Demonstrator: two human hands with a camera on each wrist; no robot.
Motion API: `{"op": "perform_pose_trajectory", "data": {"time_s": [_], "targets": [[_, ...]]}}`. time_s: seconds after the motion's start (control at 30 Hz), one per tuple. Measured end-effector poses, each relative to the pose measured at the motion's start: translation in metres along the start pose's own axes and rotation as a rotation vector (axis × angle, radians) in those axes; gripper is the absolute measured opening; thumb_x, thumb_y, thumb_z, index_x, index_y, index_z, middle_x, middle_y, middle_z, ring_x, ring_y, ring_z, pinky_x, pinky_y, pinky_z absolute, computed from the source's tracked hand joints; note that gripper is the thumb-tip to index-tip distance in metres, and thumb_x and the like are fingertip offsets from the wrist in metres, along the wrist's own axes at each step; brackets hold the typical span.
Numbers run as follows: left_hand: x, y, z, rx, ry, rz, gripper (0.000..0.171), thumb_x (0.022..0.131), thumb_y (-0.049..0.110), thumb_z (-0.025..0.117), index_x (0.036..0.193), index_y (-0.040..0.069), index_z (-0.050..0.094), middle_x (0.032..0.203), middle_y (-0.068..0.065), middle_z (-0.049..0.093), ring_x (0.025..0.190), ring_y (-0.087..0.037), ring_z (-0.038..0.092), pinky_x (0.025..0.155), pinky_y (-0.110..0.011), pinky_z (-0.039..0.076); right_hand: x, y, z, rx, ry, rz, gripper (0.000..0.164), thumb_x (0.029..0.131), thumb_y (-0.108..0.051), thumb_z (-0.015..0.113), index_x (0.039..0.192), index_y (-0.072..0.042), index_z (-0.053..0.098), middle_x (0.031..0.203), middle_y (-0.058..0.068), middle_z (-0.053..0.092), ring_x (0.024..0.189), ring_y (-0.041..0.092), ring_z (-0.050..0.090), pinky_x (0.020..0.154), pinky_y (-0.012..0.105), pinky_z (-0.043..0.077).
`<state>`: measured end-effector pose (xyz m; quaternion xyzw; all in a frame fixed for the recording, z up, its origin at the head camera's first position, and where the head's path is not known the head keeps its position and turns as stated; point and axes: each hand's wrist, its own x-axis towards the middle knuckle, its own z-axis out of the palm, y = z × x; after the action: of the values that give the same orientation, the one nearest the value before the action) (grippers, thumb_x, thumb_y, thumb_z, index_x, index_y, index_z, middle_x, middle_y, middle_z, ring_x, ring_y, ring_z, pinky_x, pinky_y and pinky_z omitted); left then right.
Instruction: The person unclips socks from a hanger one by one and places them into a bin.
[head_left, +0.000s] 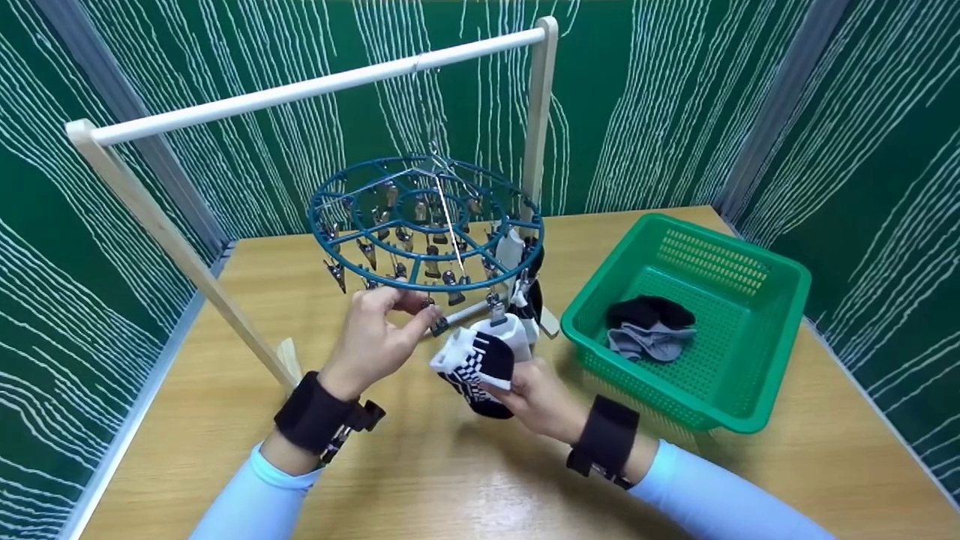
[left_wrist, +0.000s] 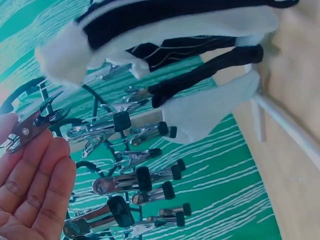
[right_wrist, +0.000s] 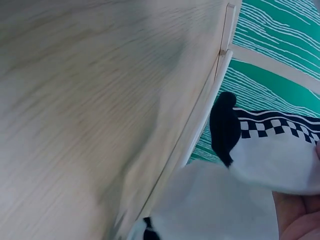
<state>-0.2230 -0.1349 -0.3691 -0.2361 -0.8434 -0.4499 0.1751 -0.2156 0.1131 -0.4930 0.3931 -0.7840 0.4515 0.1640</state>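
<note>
With thumb and fingers, my left hand [head_left: 379, 334] pinches a metal clip [left_wrist: 30, 131] hanging from the front edge of a round teal drying hanger [head_left: 431, 287]. My right hand [head_left: 544, 397] grips a black-and-white sock [head_left: 476, 367] with a checkered band, just below and right of that clip. The sock's white cuff points toward the left hand, apart from the clip. Right beside it, a white sock [head_left: 510, 330] hangs from another clip. Further back on the hanger's right side hang more black and white socks [left_wrist: 210, 72]. Part of the right hand's grip is hidden by the sock.
A wooden stand with a white crossbar [head_left: 322, 86] carries the hanger. Several unused clips [left_wrist: 122, 182] dangle from its rings. At the right, a green basket [head_left: 637, 382] holds a black sock [head_left: 649, 309] and a grey sock [head_left: 652, 341]. Green patterned walls surround the wooden table [head_left: 420, 465].
</note>
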Motion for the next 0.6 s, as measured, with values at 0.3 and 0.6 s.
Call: {"op": "perform_pose_trajectory", "data": {"time_s": [0.3, 0.6], "targets": [[-0.001, -0.001, -0.001, -0.006, 0.004, -0.064, 0.012, 0.094, 0.011, 0.083, 0.1, 0.0, 0.08, 0.093, -0.011, 0.08, 0.09, -0.027, 0.075, 0.089, -0.042, 0.06, -0.009, -0.001, -0.019, -0.036, 0.086, -0.103, 0.01, 0.091, 0.007, 0.078, 0.091, -0.003, 0.081, 0.077, 0.008, 0.08, 0.063, 0.014, 0.072, 0.057, 0.024, 0.058], [0.0, -0.003, -0.001, -0.021, 0.025, -0.086, 0.013, 0.094, 0.012, 0.084, 0.1, 0.0, 0.081, 0.094, -0.012, 0.081, 0.092, -0.028, 0.076, 0.091, -0.046, 0.061, -0.003, -0.018, -0.056, -0.048, 0.153, -0.179, 0.015, 0.089, 0.011, 0.077, 0.096, -0.001, 0.082, 0.081, 0.01, 0.081, 0.061, 0.017, 0.073, 0.057, 0.02, 0.058]]}}
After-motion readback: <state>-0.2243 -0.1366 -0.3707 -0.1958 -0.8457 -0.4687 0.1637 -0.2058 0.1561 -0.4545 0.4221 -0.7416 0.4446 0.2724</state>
